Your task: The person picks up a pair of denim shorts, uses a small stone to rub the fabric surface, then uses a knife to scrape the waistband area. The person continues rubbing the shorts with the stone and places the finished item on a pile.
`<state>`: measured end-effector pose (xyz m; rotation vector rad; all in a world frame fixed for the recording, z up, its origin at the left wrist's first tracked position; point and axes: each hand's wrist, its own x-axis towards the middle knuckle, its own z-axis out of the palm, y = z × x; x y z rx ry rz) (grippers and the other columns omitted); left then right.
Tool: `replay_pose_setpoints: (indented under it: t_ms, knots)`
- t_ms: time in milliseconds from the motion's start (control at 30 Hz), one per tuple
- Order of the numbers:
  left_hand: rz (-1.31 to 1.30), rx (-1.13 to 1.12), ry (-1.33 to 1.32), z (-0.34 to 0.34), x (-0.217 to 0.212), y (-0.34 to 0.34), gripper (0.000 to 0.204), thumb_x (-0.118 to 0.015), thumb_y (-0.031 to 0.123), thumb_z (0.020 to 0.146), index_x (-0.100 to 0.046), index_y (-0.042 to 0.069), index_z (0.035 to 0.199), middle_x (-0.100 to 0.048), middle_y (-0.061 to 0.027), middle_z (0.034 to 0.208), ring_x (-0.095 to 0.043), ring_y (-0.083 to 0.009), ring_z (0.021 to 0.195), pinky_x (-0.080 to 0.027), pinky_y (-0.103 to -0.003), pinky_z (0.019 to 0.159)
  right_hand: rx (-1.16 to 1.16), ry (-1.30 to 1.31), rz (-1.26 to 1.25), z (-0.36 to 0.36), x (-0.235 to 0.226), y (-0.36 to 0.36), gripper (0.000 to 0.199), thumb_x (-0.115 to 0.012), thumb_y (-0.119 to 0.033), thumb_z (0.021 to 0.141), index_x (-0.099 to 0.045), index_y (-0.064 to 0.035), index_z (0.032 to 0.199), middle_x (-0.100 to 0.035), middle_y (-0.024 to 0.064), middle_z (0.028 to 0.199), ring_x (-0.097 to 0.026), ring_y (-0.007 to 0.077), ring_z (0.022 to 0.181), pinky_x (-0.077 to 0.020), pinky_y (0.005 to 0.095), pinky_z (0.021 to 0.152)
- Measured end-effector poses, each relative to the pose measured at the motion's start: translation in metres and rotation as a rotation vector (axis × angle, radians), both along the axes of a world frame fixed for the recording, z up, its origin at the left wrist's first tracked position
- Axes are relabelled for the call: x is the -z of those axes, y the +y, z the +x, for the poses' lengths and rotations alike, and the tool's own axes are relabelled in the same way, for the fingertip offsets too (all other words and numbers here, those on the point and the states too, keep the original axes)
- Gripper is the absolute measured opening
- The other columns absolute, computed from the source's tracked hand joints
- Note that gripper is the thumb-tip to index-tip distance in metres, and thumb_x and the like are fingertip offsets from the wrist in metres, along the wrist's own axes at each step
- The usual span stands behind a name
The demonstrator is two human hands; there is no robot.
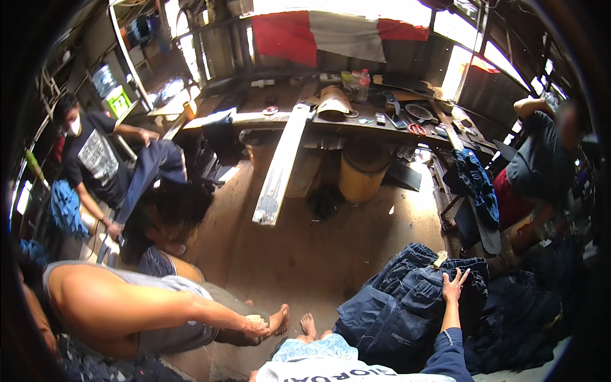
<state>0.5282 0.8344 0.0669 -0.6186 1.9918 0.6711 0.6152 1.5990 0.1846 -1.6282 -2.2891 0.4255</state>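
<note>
My right hand (453, 286) lies on a stack of dark blue denim garments (398, 305) at the lower right, fingers spread on the cloth. A short pale strip (440, 259) sticks up from the top of the stack, just left of my fingertips. The garments look like folded trousers with gathered waists and light stitching. A navy sleeve (447, 353) covers my right forearm. My left hand does not show. To the right of the stack, more dark cloth (519, 312) is heaped in shadow.
Close on my left sits a person in a grey top (153, 312), one arm stretched toward me. Another person (95, 153) handles dark cloth; a third (541, 153) is at the right. A long board (280, 172) juts from the cluttered bench (242, 118) above a yellow drum (363, 175).
</note>
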Motion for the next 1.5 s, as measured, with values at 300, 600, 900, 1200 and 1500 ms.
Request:
replay_pose_setpoints:
  t_ms: [300, 600, 900, 1200, 1500]
  knots:
    - [0.104, -0.166, -0.069, -0.184, 0.015, 0.059, 0.041, -0.057, 0.040, 0.099, -0.065, 0.003, 0.116, -0.070, -0.0110, 0.093, -0.069, -0.0212, 0.077, -0.056, -0.039, 0.063, 0.282, -0.200, -0.127, -0.037, 0.008, -0.023, 0.058, -0.048, -0.038, 0.100, -0.034, -0.0214, 0.153, 0.000, 0.0109, 0.168, -0.034, 0.0589, 0.137, -0.0411, 0.0650, 0.104]
    - [0.143, 0.105, -0.059, -0.329, 0.026, 0.185, 0.041, -0.053, 0.042, 0.101, -0.068, 0.004, 0.105, -0.071, -0.0084, 0.081, -0.068, -0.0192, 0.066, -0.054, -0.035, 0.053, 0.463, 0.004, 0.431, -0.107, -0.030, -0.020, 0.079, -0.073, -0.019, 0.080, -0.034, -0.0137, 0.149, -0.014, 0.0262, 0.160, -0.027, 0.0468, 0.142, -0.0304, 0.0595, 0.110]
    - [0.254, 0.791, 0.107, -0.456, 0.017, 0.325, 0.051, -0.051, 0.039, 0.102, -0.068, -0.008, 0.108, -0.075, -0.0179, 0.089, -0.073, -0.0236, 0.075, -0.058, -0.034, 0.072, 0.341, 0.267, 0.533, -0.226, -0.100, 0.138, 0.107, -0.090, -0.015, 0.061, -0.028, -0.0161, 0.150, -0.014, 0.0251, 0.158, -0.023, 0.0448, 0.144, -0.0283, 0.0592, 0.110]
    - [0.204, 0.400, -0.111, -0.577, -0.025, 0.538, 0.044, -0.053, 0.038, 0.102, -0.056, 0.001, 0.127, -0.068, -0.0155, 0.090, -0.062, -0.0229, 0.061, -0.053, -0.039, 0.053, 0.408, -0.160, 0.316, -0.308, -0.107, 0.326, 0.150, -0.101, -0.039, 0.040, -0.008, -0.0311, 0.157, 0.011, 0.0209, 0.164, 0.000, 0.0445, 0.152, -0.0141, 0.0743, 0.114]
    - [0.160, 1.045, 0.018, -0.666, 0.097, 0.651, 0.054, -0.062, 0.043, 0.095, -0.069, -0.009, 0.107, -0.072, -0.0212, 0.101, -0.070, -0.0282, 0.094, -0.053, -0.038, 0.082, 0.277, 0.037, -0.092, -0.277, -0.143, 0.392, 0.104, -0.086, -0.035, 0.065, -0.035, -0.0054, 0.150, -0.068, 0.0280, 0.115, -0.068, 0.0413, 0.105, -0.0539, 0.0433, 0.095]
